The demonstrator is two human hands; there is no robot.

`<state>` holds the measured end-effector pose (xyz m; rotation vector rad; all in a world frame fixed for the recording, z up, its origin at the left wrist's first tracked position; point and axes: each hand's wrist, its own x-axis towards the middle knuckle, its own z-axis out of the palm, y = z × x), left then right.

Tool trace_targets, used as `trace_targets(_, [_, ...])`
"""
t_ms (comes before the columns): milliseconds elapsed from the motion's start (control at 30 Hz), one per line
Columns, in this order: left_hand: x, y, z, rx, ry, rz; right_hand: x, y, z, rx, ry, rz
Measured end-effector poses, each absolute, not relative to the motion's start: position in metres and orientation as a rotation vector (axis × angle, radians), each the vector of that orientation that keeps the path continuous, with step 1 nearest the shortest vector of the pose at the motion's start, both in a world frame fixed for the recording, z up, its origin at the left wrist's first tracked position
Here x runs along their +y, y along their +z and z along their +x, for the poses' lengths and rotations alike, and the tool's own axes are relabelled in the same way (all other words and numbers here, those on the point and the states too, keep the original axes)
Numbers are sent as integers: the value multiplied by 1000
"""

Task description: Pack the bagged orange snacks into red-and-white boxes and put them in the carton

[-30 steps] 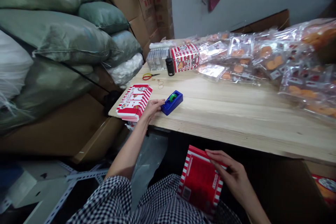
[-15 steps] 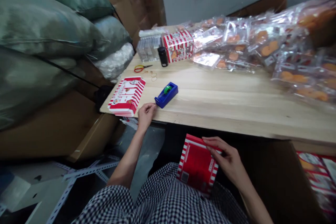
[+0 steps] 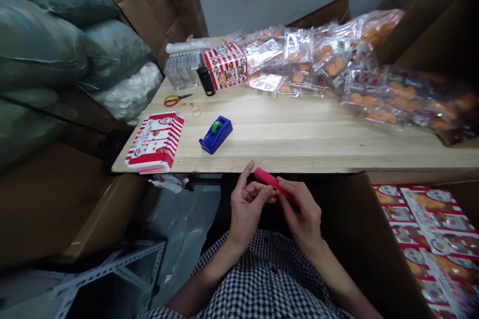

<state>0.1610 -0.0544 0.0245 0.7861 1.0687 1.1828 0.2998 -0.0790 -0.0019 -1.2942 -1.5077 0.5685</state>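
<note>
The right hand (image 3: 304, 212) grips the red carton (image 3: 268, 178) before the bench (image 3: 299, 142). The left hand (image 3: 247, 204) is partly curled beside the carton; its grip cannot be clearly determined. A blue tape dispenser (image 3: 220, 135) stands on the bench.

blue-grey wall (image 3: 220, 5) | pale wooden table (image 3: 299, 132) | grey floor (image 3: 183, 224) | perforated metal frame (image 3: 93, 273)

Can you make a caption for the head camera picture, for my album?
Right hand holding a red carton, left hand close by, in front of the table.
</note>
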Motion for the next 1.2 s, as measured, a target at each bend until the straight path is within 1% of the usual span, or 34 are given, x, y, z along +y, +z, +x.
trace_targets(167, [-46, 8, 169, 1054, 1113, 722, -83, -14, 304, -1544, 523, -1306])
trace_targets(333, [-41, 2, 168, 1063, 1065, 730, -78, -9, 312, -1726, 575, -1306])
trace_targets(433, [-36, -10, 166, 1084, 1002, 741, -73, -7, 317, -1713, 590, -1303])
trace_targets(567, [-21, -34, 157, 1324, 999, 1094, -69, -8, 320, -1634, 652, -1312])
trace_targets(633, [-10, -37, 149, 1352, 990, 1328, -69, -8, 321, -1588, 709, -1303])
trace_targets(733, [0, -24, 139, 1127, 888, 1550, -72, -5, 327, -1448, 829, -1310])
trace_targets(833, [-5, 1, 136, 971, 805, 1726, -86, 2, 341, -1109, 878, -1398])
trace_targets(900, [-13, 14, 139, 888, 898, 1925, -102, 8, 352, -825, 936, -1434])
trace_targets(1000, [-29, 23, 156, 620, 1101, 2196, -130, 18, 365, -555, 1184, -1339])
trace_targets(1067, [-40, 28, 176, 392, 1079, 2275, -148, 25, 373, -480, 1279, -1251])
trace_targets(1133, [-51, 37, 195, 214, 944, 2273, -165, 32, 386, -425, 1233, -1232])
trace_targets(1200, [-58, 49, 206, 148, 832, 2190, -184, 40, 409, -383, 1096, -1298])
